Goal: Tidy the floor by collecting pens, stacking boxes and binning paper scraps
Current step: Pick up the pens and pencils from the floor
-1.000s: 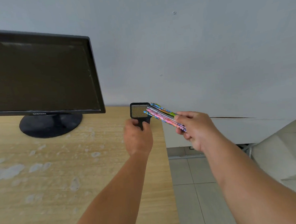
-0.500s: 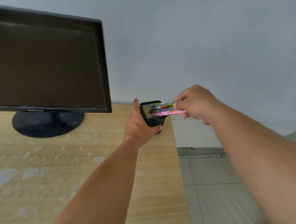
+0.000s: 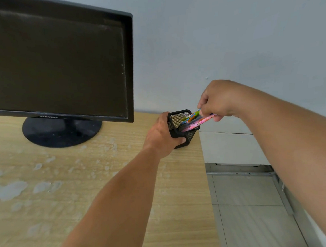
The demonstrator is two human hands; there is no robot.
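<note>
gripping the tilted cup [image 3: 185, 128] at the desk [image 3: 105, 183] corner, the left hand [image 3: 162, 136] is wrapping its fingers around it. the right hand [image 3: 216, 101] is pinching pens [image 3: 196, 119], their tips lying inside the cup.

Black mesh pen holder [image 3: 183, 128] is gripped by the left hand [image 3: 162, 137] near the right edge of the wooden desk [image 3: 105, 183], tilted toward the right. A bundle of colourful pens [image 3: 195, 119] is pinched by the right hand [image 3: 218, 101], tips already inside the holder's mouth. A dark monitor [image 3: 57, 61] is seen standing at left. Tiled floor [image 3: 248, 213] is visible beyond the desk.
</note>
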